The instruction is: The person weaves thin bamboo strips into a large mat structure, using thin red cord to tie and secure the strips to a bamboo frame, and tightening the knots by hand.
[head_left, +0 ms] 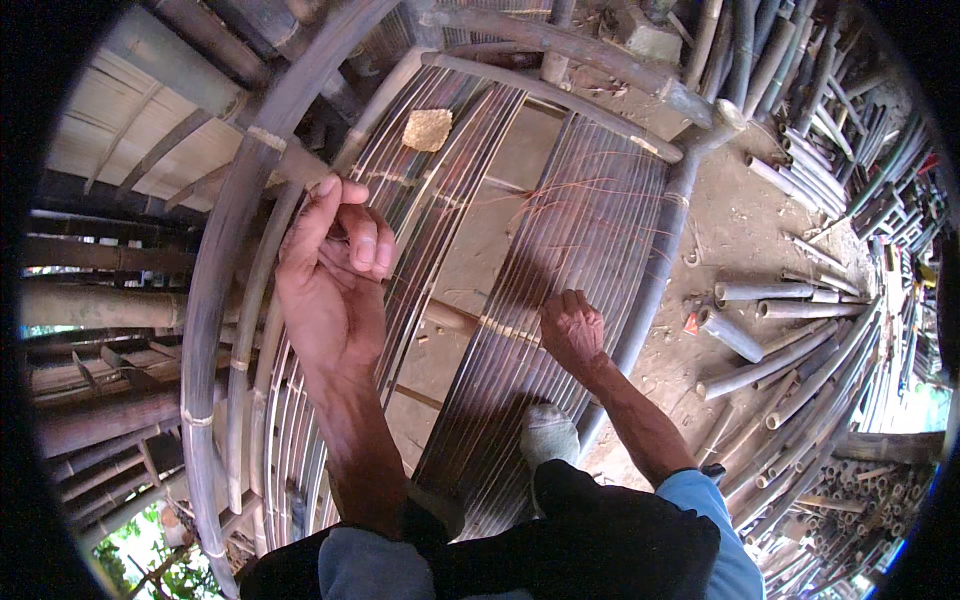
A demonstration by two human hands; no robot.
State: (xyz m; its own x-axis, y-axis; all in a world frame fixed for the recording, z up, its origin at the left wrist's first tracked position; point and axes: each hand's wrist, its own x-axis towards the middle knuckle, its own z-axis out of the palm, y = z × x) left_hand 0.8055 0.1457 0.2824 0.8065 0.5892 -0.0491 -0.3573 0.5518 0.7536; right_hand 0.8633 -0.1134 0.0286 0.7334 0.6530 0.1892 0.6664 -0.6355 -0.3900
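Nearest, a foot in a pale sock [549, 436] presses on the dark slatted bamboo panel [480, 400]. Just beyond it, the right hand [572, 325] is low over the same panel, its fingers curled in; whether they clasp anything cannot be told. The left hand [335, 270] is raised over the other strip of slats [410, 235], thumb and forefinger meeting at the tips, the other fingers bent; I cannot tell if a thin strand is pinched there. The reddish strands [540, 192] lie loose across the panel, beyond the right hand and to the right of the left one. Farther off, a rough yellowish piece [428, 130] rests on the left-hand slats. Cut bamboo poles [780, 370] lie on the ground at right.
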